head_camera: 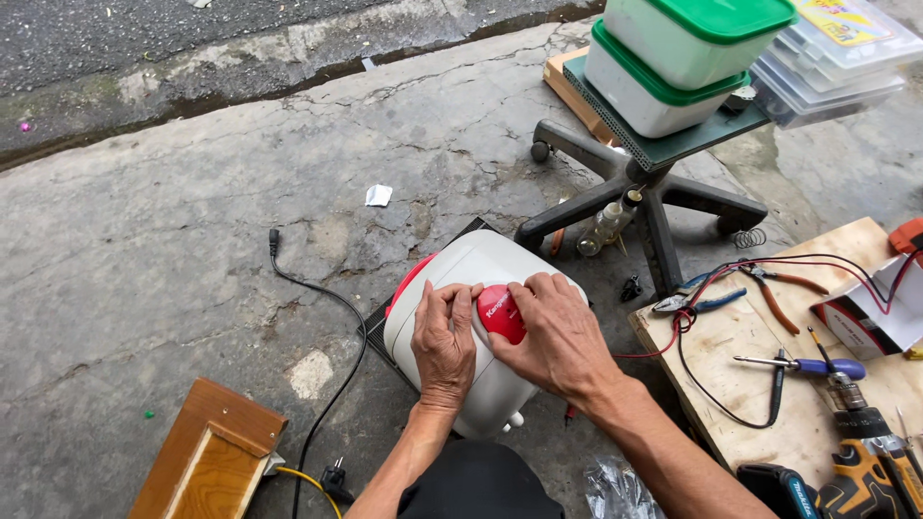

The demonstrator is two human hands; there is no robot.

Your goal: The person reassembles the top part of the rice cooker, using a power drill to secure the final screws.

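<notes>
Ground: cracked concrete point(192, 240), roadside.
Hands: your left hand point(444, 346) and right hand point(556, 336) press the red cap point(502, 313), fingers bent.
Progress: white appliance point(481, 279) closed, cord point(327, 317) unplugged.

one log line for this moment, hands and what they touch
left hand: on white appliance | right hand: on red cap | setting: concrete ground

Cracked concrete ground point(192, 250) in daylight; asphalt road point(144, 38) beyond; swivel-chair base point(639, 192); plywood board point(740, 346).

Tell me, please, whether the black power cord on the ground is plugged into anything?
Unplugged at that end: the black power cord's plug lies loose on the bare concrete. Its other end runs out of clear view.
</notes>
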